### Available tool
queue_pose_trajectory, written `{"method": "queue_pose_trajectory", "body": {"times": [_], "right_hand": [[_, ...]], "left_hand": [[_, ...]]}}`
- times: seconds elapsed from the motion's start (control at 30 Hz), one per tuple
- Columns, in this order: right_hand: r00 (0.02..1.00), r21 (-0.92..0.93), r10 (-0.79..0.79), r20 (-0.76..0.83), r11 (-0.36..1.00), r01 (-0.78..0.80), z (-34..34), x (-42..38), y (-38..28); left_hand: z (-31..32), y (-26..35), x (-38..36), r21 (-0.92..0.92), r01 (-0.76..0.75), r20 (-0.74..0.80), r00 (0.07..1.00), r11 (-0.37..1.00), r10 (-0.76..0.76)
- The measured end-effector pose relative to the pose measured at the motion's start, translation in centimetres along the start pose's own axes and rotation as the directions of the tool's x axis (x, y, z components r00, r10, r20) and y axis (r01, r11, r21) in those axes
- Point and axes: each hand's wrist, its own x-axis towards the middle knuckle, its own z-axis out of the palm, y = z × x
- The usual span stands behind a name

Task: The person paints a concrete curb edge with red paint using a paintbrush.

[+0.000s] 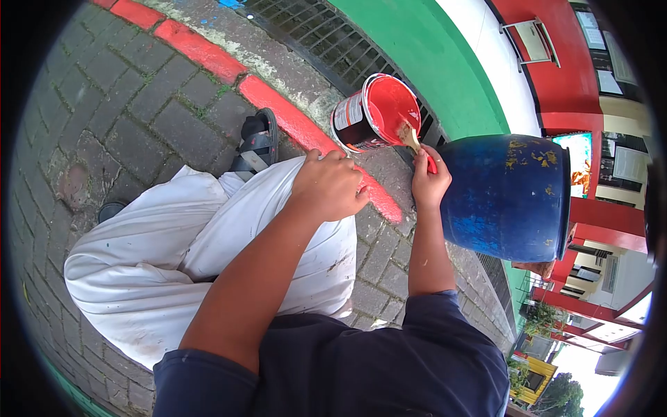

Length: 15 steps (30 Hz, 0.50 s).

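Note:
My right hand (431, 182) is closed around the red handle of a paintbrush (410, 139). The bristles dip inside the mouth of a paint bucket (349, 119), whose inner wall is coated in wet red paint. This bucket appears tilted in the view and stands beside the curb. On my knee, covered by white trousers (229, 229), rests my left hand (326, 184), holding nothing, its fingers bent over the cloth. Just beyond that knee runs the curb (292, 115), painted glossy red, with bare grey concrete along its far side.
A large blue drum (504, 198) stands close to my right hand. Behind the bucket are a metal drain grate (313, 35) and a green-and-white wall (445, 62). Grey paving bricks (132, 104) surround my sandalled foot (256, 142). Red-and-white buildings lie farther right.

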Motion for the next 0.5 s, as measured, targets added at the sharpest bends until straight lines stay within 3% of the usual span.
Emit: {"method": "queue_pose_trajectory", "body": {"times": [0.1,0.2,0.3,0.4,0.5], "right_hand": [[0.996,0.08,0.046,-0.075,0.996,-0.04,0.2,-0.7,0.2],[0.982,0.201,0.185,-0.027,0.964,-0.176,0.7,-1.3,0.1],[0.84,0.568,0.54,-0.055,0.708,-0.419,0.0,-0.7,-0.6],[0.709,0.797,0.702,0.07,0.389,-0.463,-1.4,-1.0,-0.5],[0.636,0.889,0.752,0.173,0.16,-0.43,-2.8,-2.6,1.3]], "left_hand": [[0.0,0.0,0.0,0.001,-0.004,0.005,1.0,1.0,0.004],[-0.2,0.1,0.0,0.009,0.0,0.016,1.0,1.0,0.0],[-0.2,0.0,0.0,0.011,0.005,0.033,0.999,1.0,-0.005],[-0.1,0.0,0.0,0.004,-0.011,0.023,1.0,1.0,0.011],[-0.2,-0.1,0.1,-0.004,-0.012,0.036,0.999,1.0,0.012]]}}
